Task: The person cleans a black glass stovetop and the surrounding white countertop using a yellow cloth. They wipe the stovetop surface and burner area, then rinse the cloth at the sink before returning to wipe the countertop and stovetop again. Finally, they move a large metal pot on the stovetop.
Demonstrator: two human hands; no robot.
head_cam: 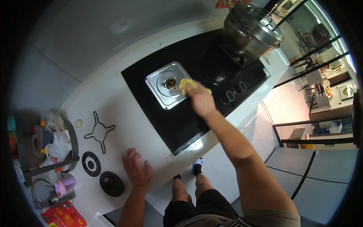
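Note:
My right hand [200, 99] grips a yellow cloth [186, 84] at the right edge of a square metal drip tray [162, 100]. The tray lies in the black glass gas hob [158, 124], with a bare brass-coloured burner base [170, 83] at its centre. My left hand [137, 168] rests on the white countertop [119, 93], fingers spread and holding nothing. Near it lie a black round burner cap [111, 184], a black burner ring [91, 168] with a disc in its middle, and a four-armed black pan support [99, 132].
A large lidded steel pot [249, 31] stands on the hob's far burner. Two control knobs [230, 96] sit along the front edge. At the left are a dark rack [75, 142] with bottles and plastic bags, a purple cup [64, 184] and a red packet [64, 215].

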